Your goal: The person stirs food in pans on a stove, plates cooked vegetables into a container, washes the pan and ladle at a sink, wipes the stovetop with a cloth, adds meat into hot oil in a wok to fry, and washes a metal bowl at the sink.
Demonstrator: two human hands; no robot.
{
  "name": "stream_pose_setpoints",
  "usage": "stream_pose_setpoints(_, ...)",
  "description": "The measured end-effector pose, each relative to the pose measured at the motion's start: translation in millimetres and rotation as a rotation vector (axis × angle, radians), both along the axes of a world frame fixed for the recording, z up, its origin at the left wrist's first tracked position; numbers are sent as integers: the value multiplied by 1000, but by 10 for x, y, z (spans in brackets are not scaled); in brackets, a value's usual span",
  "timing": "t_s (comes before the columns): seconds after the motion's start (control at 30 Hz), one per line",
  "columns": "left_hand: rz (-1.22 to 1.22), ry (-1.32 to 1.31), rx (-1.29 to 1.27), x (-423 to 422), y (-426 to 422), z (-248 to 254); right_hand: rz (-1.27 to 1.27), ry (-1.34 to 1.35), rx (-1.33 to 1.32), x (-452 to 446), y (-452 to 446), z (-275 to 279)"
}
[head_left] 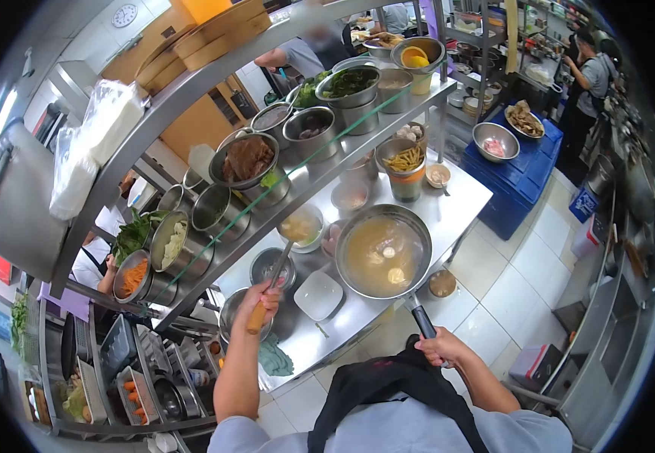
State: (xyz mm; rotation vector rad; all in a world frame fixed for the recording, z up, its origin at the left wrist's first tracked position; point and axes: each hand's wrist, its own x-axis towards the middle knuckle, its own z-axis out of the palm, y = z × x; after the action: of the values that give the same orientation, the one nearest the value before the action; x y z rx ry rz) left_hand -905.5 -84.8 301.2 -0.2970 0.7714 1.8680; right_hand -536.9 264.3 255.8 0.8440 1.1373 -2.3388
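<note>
Head view: left hand (267, 300) grips a wooden-handled utensil (280, 264), right hand (440, 347) a pan handle (422, 320).

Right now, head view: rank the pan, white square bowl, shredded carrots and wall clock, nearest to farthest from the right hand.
1. Pan: in the right hand, gripped by its handle.
2. White square bowl: left of the pan, on the counter.
3. Shredded carrots: far left, in a metal container.
4. Wall clock: upper left, background.
</note>
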Motion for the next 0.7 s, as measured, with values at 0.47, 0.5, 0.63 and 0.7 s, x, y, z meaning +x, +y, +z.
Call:
stream_pose_setpoints(0.47, -209, 1673, -1416, 502, 75, -475, 0, -15, 116, -280, 606, -18)
stream_pose_setpoints(0.5, -260, 1613, -1320, 619, 152, -89, 7, -11, 167, -301, 598, 18)
stream_pose_setpoints(0.63, -495, 1432, -1148, 853, 410, 866, -7, -32, 202, -436, 546, 91)
stream_pose_setpoints(0.7, -636, 1513, -1105, 862, 644, 1053, -7, -23, 191, -521, 494, 91)
